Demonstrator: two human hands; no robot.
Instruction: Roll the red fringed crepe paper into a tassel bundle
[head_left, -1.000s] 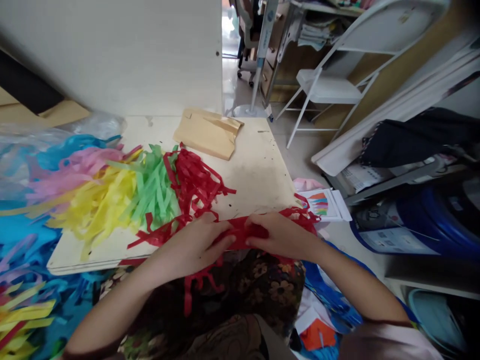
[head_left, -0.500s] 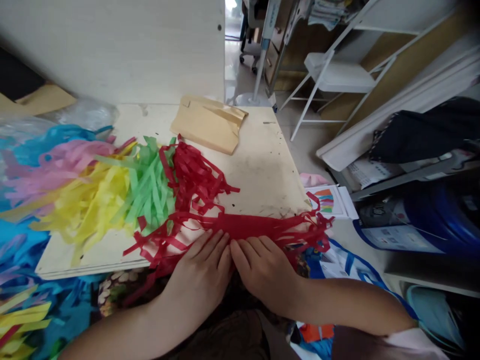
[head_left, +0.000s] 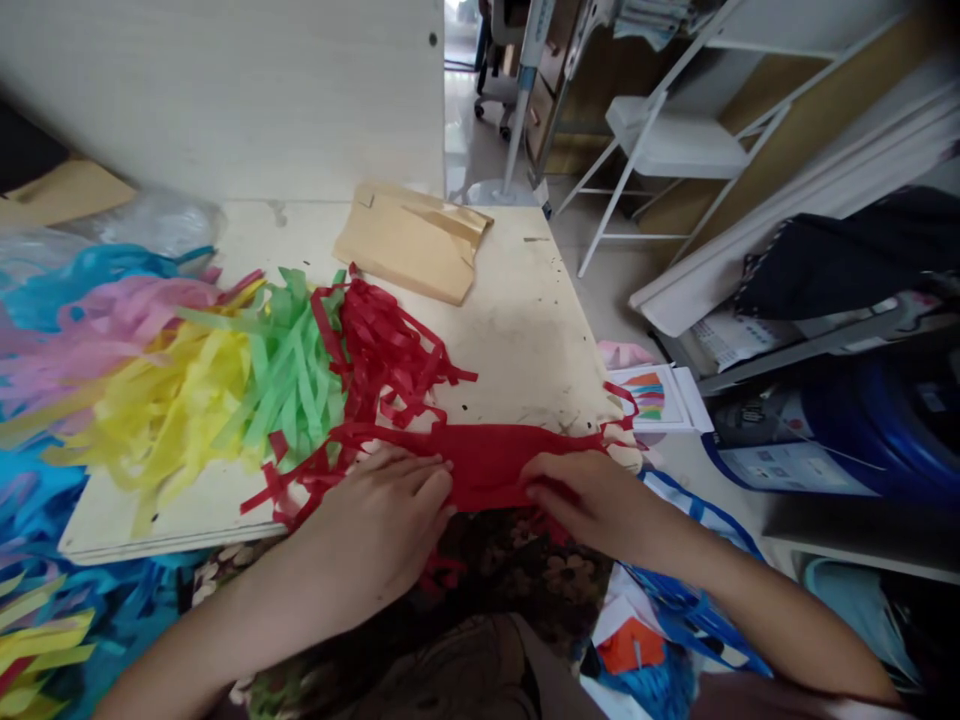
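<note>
A red fringed paper strip [head_left: 487, 462] lies across the near edge of a pale wooden board [head_left: 517, 330]. My left hand [head_left: 379, 515] presses flat on its left part, fingers pointing right. My right hand [head_left: 589, 495] rests on its right part, fingers on the paper's lower edge. Red fringe ends trail out past both hands. Behind, a pile of cut red strips [head_left: 382, 345] lies on the board.
Green [head_left: 289, 365], yellow [head_left: 169, 410], pink [head_left: 112, 320] and blue [head_left: 82, 275] fringed paper piles spread leftwards. A tan folded paper bag [head_left: 409, 250] lies at the board's far side. A small colour-printed card [head_left: 652, 395], a white folding chair [head_left: 667, 140] and clutter stand to the right.
My hands have moved apart along the red strip, the right one sliding rightwards. The strip now lies flatter and stretched along the board's near edge.
</note>
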